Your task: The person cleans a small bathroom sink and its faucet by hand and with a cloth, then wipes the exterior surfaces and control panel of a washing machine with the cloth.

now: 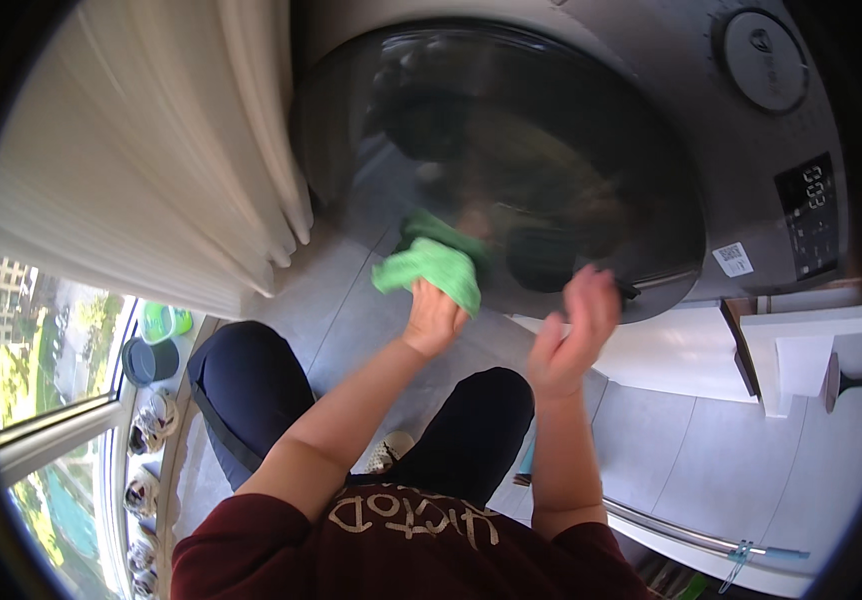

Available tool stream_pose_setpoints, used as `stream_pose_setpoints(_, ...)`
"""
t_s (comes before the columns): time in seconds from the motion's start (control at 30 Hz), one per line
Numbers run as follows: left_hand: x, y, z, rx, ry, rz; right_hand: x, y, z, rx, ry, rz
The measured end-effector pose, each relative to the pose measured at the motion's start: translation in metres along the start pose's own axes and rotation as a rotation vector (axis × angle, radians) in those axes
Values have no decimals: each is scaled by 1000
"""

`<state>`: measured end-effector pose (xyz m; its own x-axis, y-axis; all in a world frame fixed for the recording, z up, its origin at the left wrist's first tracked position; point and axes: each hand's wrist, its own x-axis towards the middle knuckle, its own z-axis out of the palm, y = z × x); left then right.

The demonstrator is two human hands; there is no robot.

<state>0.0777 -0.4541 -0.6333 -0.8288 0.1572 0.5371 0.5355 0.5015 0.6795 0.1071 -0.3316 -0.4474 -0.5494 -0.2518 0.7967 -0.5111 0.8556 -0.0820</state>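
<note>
My left hand point(436, 319) grips a bright green cloth point(431, 270), which is bunched over the fingers and touches or nearly touches the dark round glass door point(551, 172) of a front-loading washing machine point(738, 195). The cloth shows again as a darker reflection in the glass. My right hand point(577, 326), blurred, is raised at the lower right rim of the door, thumb apart from the fingers, with nothing visible in it. Whether its fingertips touch the rim cannot be told. A dark door catch point(627, 289) shows just beyond them.
A cream curtain point(175, 135) hangs left of the machine. On the windowsill stand a green container point(160, 321), a dark grey tub point(150, 362) and several shoes point(153, 424). At right are a white cabinet point(671, 345), a brush-like tool point(836, 382) and a metal rail point(671, 523) with a blue clip.
</note>
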Motion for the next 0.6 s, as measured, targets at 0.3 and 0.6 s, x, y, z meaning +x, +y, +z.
stream_pose_setpoints(0.3, 111, 76, -117, 29, -136, 586, -89, -73, 57, 367, -109, 611)
stream_pose_setpoints(0.6, 125, 123, -189, 28, 178, 488, 59, -60, 70, -40, 153, 303)
